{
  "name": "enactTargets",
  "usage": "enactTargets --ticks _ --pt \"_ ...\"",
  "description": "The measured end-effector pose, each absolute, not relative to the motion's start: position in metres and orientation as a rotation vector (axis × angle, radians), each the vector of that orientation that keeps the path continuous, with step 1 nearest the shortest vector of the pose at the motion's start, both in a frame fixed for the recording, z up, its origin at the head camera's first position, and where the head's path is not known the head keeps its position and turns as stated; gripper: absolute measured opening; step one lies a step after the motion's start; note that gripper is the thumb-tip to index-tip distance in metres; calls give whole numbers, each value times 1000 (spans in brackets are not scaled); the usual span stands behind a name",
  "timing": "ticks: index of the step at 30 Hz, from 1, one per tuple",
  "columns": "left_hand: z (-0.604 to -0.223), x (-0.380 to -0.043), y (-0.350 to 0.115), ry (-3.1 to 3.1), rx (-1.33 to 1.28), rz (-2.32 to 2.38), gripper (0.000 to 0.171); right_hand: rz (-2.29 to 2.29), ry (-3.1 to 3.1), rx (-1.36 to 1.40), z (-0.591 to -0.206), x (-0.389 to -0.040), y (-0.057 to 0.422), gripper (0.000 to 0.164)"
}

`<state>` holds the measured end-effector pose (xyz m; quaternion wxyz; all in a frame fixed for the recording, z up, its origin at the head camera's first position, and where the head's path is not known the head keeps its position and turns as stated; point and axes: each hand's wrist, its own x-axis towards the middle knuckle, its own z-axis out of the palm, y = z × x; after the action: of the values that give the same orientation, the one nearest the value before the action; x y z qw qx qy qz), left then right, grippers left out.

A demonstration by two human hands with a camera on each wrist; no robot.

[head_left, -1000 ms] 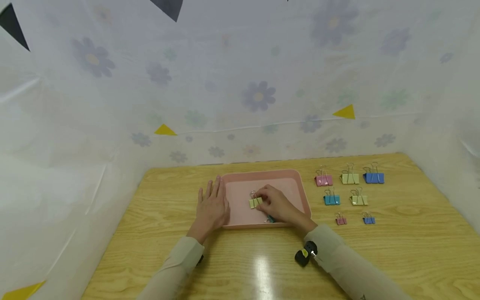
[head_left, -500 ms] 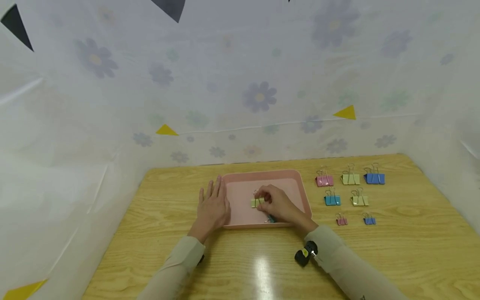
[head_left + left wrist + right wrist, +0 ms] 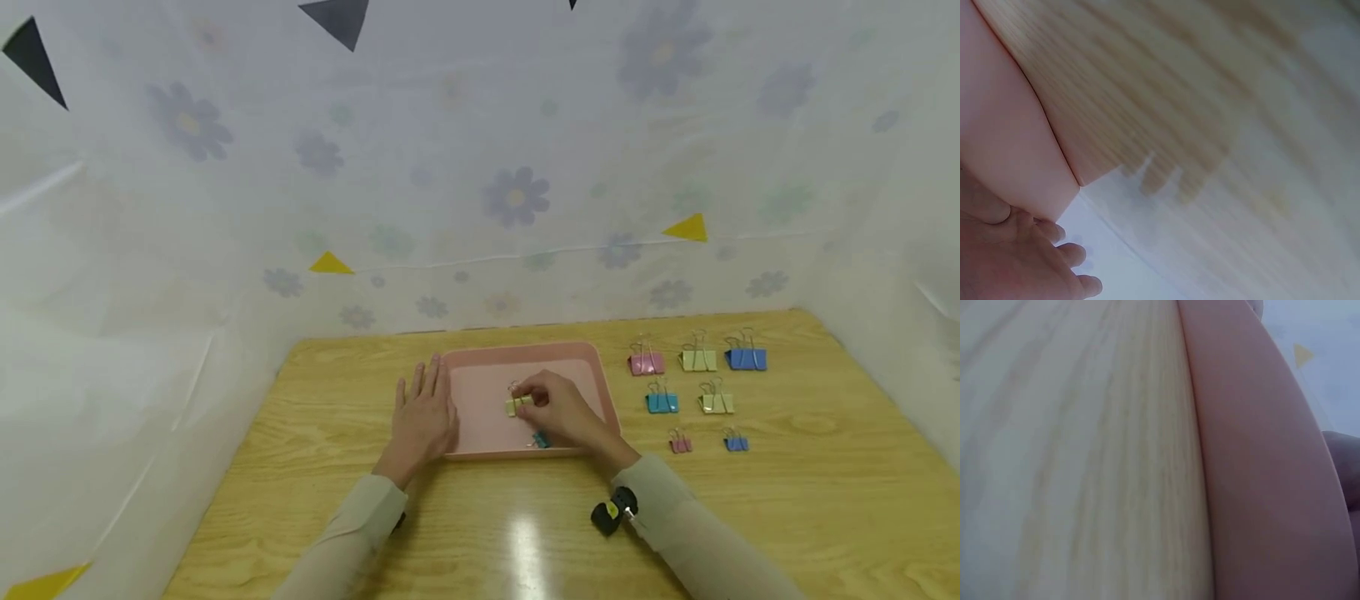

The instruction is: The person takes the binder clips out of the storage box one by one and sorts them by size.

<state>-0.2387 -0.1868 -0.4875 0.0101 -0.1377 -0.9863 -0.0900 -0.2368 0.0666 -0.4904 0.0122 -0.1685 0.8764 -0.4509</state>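
Over the pink tray [image 3: 480, 375] my right hand [image 3: 558, 408] pinches a pale yellow binder clip [image 3: 514, 407] between thumb and fingers, its wire handles pointing up. A small teal binder clip [image 3: 542, 439] lies in the tray near its front wall, just below that hand. My left hand [image 3: 424, 417] rests along the tray's left side with fingers straight. In the left wrist view the left hand [image 3: 1016, 256] touches the tray's wall [image 3: 1016, 137]. The right wrist view shows mostly the tray's outer wall [image 3: 1260, 456], with part of the right hand [image 3: 1344, 469] behind it.
Right of the tray, binder clips stand in rows: pink [image 3: 647, 363], yellow [image 3: 699, 360] and blue [image 3: 747, 359] at the back, teal [image 3: 662, 403] and yellow [image 3: 717, 403] mid-row, small pink [image 3: 681, 443] and blue [image 3: 737, 442] in front. A flowered curtain [image 3: 480, 292] borders the wooden table [image 3: 480, 533].
The right hand has shifted slightly to the right with the yellow clip and turned it a little. More of the teal clip in the tray shows. The left hand stays in place.
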Motion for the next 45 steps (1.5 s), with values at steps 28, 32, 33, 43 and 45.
enactTargets --ticks 28,32,33,43,45 --pt "-482 -233 -175 -3116 -411 -171 62 -1633 2701 -661 -456 -183 137 20" --pt "-482 -233 -169 -3118 -417 -179 63 -1659 2694 -637 -451 -172 157 22" --pt "-481 -233 -167 -3116 -419 -184 63 -1658 2691 -628 -450 -169 162 23" --pt "-481 -231 -164 -3111 -421 -168 63 -1693 2784 -597 -442 -150 197 23" --pt "-481 -231 -164 -3102 -418 -173 62 -1707 2789 -586 -441 -149 203 24"
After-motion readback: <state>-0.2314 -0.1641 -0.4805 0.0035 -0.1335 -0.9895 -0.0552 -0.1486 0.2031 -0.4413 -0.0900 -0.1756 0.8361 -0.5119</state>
